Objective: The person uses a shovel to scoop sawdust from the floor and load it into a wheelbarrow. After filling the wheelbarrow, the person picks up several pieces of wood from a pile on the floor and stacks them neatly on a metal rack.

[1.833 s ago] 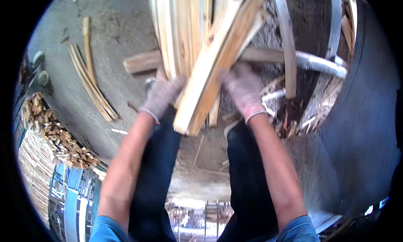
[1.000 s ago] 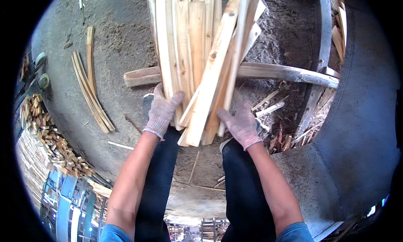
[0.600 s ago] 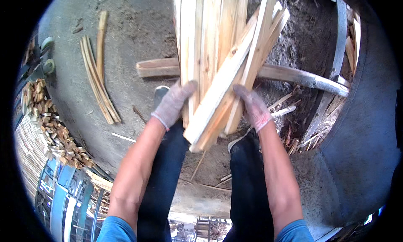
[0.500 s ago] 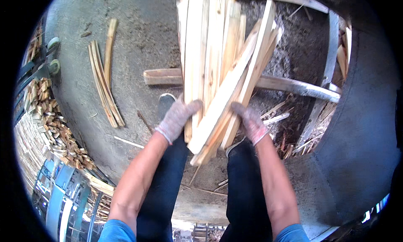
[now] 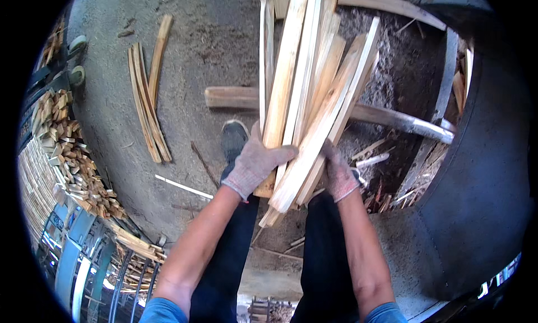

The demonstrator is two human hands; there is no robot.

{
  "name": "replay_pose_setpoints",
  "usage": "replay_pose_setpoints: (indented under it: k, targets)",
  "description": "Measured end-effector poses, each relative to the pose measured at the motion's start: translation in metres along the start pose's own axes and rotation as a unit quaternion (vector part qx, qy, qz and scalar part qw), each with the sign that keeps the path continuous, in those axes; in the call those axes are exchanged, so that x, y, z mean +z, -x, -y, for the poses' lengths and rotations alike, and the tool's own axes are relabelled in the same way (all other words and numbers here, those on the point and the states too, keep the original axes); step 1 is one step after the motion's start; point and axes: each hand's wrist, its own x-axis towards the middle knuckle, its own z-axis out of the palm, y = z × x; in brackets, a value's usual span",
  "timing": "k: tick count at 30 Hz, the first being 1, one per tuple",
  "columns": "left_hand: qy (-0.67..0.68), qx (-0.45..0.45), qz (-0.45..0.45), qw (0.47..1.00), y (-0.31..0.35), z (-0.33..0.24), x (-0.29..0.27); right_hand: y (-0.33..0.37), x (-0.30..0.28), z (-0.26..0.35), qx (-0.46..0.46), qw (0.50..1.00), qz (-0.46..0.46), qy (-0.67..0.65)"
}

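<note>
A: Where does everything sit, and how firm is the hold?

B: The splayed bundle of long, pale wooden strips [image 5: 286, 70] is at upper centre, in front of a brown squared wooden beam [image 5: 232, 97]. The whitish-gloved left hand [image 5: 255, 163] clasps its lower left, thumb across the front; the whitish-gloved right hand [image 5: 339, 174] meets its lower right, fingers behind the wood, so I can't tell how tightly they close

A: What could go wrong?

B: I'd say the slanting strips might slide out, since they cross the rest and both hands are near the lower ends

A: Counts?

B: Two hands, one beam behind the bundle, at least seven strips in it, overlaps hiding the exact number, and at least three curved, yellowish wooden strips [image 5: 160, 54] at upper left
</note>
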Motion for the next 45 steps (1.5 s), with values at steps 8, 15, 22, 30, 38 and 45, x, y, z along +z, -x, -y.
replay_pose_setpoints:
  k: [8, 15, 22, 30, 38, 45]
  targets:
    - [0.055, 0.004, -0.004, 0.998, 0.037, -0.034, 0.011, 0.039, 0.012, 0.011, 0.003, 1.0, 0.014, 0.013]
    - [0.031, -0.064, 0.027, 0.997, 0.146, -0.087, 0.002, 0.162, 0.045, 0.016, 0.046, 0.998, -0.022, 0.024]
    - [0.067, -0.069, 0.072, 0.993, 0.261, -0.106, -0.027, 0.294, 0.096, -0.002, 0.063, 0.995, -0.081, -0.005]
    - [0.049, -0.043, 0.059, 0.996, 0.36, -0.132, -0.069, 0.38, 0.141, -0.016, 0.031, 0.996, -0.071, 0.034]
    - [0.037, -0.058, -0.046, 0.997, 0.427, -0.126, -0.097, 0.402, 0.185, -0.029, 0.036, 0.995, -0.025, 0.084]
    - [0.209, -0.006, -0.125, 0.97, 0.484, -0.048, -0.08, 0.42, 0.178, -0.077, 0.019, 0.981, 0.034, 0.189]
